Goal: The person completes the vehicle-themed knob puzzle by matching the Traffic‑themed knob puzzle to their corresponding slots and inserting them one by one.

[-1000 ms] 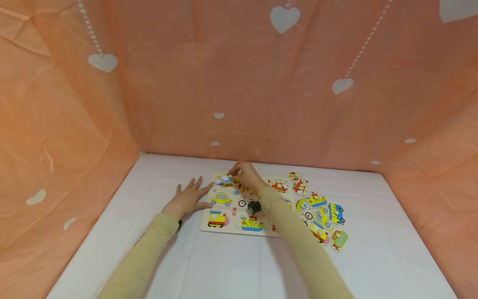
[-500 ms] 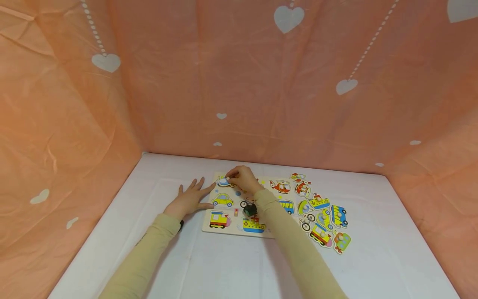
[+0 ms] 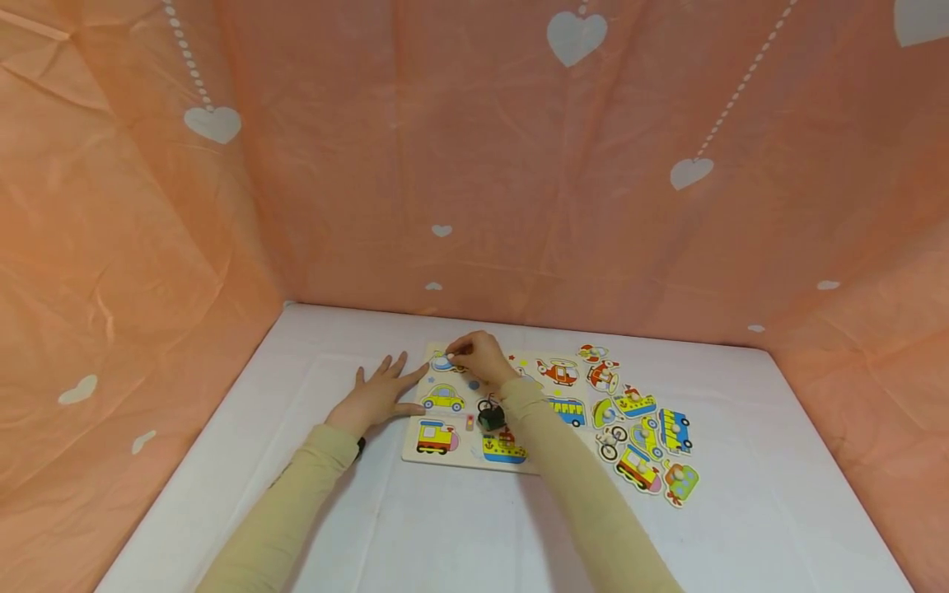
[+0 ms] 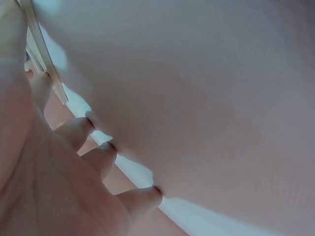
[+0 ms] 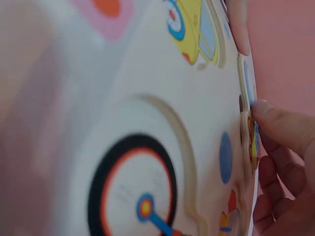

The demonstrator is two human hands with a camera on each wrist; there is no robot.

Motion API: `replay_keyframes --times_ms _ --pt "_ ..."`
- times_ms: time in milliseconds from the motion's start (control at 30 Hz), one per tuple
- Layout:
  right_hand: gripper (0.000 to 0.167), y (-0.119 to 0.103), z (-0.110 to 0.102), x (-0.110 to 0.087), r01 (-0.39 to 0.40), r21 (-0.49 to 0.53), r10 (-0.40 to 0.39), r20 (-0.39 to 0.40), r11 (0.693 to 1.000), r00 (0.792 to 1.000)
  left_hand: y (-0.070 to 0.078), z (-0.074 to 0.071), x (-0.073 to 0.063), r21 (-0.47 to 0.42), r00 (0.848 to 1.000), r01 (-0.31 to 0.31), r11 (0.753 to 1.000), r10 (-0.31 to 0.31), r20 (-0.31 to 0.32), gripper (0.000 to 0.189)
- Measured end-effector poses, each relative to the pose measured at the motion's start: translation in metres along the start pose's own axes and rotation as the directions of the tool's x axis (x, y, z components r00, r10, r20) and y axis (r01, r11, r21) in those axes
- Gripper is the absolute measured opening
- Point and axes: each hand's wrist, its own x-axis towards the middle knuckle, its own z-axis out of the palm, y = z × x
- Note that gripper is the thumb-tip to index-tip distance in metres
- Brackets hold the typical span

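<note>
A wooden peg puzzle board (image 3: 469,453) with vehicle pictures lies on the white table. At its upper left corner my right hand (image 3: 480,358) pinches the small knob of a blue-and-white vehicle puzzle piece (image 3: 441,362). In the right wrist view that piece (image 5: 249,140) sits at its recess, its edge standing slightly above the board; my thumb (image 5: 280,123) is on it. My left hand (image 3: 374,401) lies spread on the table at the board's left side, with the index finger and thumb at the board's edge. The left wrist view shows its fingertips on the white cloth.
Several loose knobbed pieces lie right of the board, among them a helicopter (image 3: 601,376), a ship (image 3: 635,402), a bus (image 3: 674,430), a bicycle (image 3: 611,442) and a train (image 3: 638,468). An orange cloth (image 3: 489,247) with hearts walls the table's back and sides.
My right hand has shifted the vehicle piece left, from partly beside its matching picture to over it. The left hand keeps its place at the board. The head view has shifted slightly.
</note>
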Motion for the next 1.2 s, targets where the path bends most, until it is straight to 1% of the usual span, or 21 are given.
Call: replay_keyframes --times_ms 133,333,567,767,900,1000,1200 --pt "0.012 -0.004 0.003 -0.002 -0.021 0.004 0.021 -0.006 1.000 1.000 0.000 0.000 0.001 0.004 1.000 0.007 1.000 -0.007 -0.003 0.083" --pt "0.012 -0.004 0.004 -0.003 -0.006 -0.017 0.006 -0.031 1.000 0.999 0.000 0.002 0.001 -0.006 1.000 0.011 1.000 -0.011 -0.007 0.084" --pt "0.012 -0.006 0.005 -0.004 -0.024 -0.046 0.022 -0.063 0.999 0.998 0.000 0.002 0.001 -0.006 1.000 0.013 1.000 -0.013 0.001 0.085" --pt "0.013 -0.006 0.003 -0.004 -0.019 -0.061 0.015 -0.051 0.998 0.999 0.000 0.000 0.001 -0.010 1.000 0.008 1.000 -0.008 -0.002 0.085" --pt "0.017 -0.006 -0.002 -0.006 0.005 -0.083 -0.008 -0.038 0.997 0.999 0.002 -0.001 0.002 -0.017 1.000 0.001 1.000 -0.001 0.000 0.084" --pt "0.021 -0.004 -0.008 -0.008 0.020 -0.062 -0.022 -0.027 0.998 0.999 0.002 -0.001 0.003 -0.017 1.000 -0.002 1.000 0.002 0.004 0.085" --pt "0.027 0.000 -0.027 -0.018 0.029 0.048 -0.028 -0.020 0.998 0.999 -0.001 0.000 0.002 -0.012 1.000 -0.002 1.000 0.002 0.004 0.085"
